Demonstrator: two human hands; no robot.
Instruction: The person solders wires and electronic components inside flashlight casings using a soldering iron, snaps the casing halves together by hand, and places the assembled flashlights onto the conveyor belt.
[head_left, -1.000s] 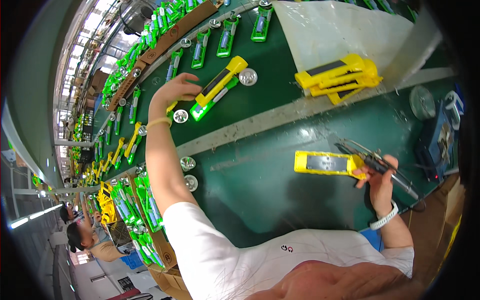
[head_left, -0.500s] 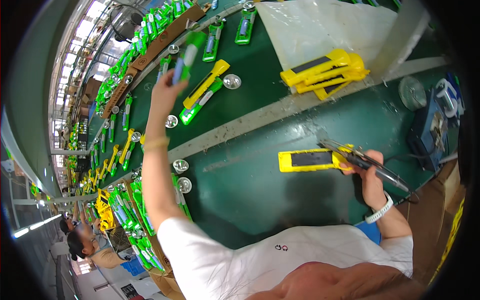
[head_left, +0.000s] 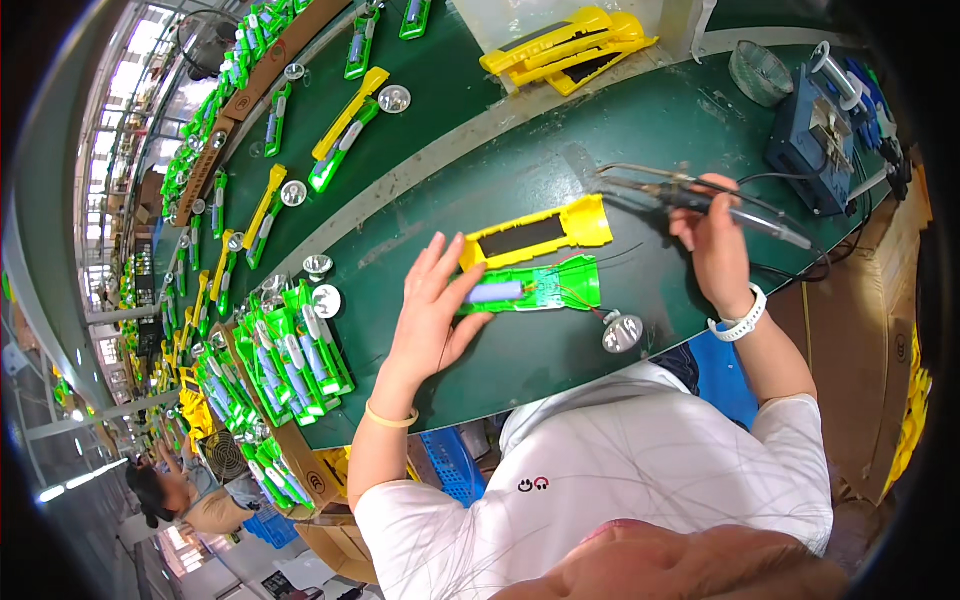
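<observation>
On the green tabletop in front of me lies a green plastic casing (head_left: 580,284) with a lilac battery cell (head_left: 495,292), a small green circuit board and thin wires. A round silvery reflector (head_left: 622,333) hangs off its right end by wires. My left hand (head_left: 425,310) holds the casing's left end between thumb and fingers, partly covering the cell. Just behind lies a yellow casing half (head_left: 525,236) with a black strip, close to my fingertips. In my right hand (head_left: 712,225) is a soldering iron (head_left: 740,215), raised right of both casings. A bent metal piece runs along its tip.
A blue soldering station (head_left: 812,140) and a round glass dish (head_left: 760,72) stand at the back right. Yellow casings (head_left: 570,50) are piled at the back. Boxes of green units (head_left: 290,355) sit at the left, and a belt (head_left: 330,215) carries more. People work farther left.
My left hand has brought a green casing from the belt onto the table beside the yellow half. That half now lies farther left, released by my right hand, which keeps the soldering iron.
</observation>
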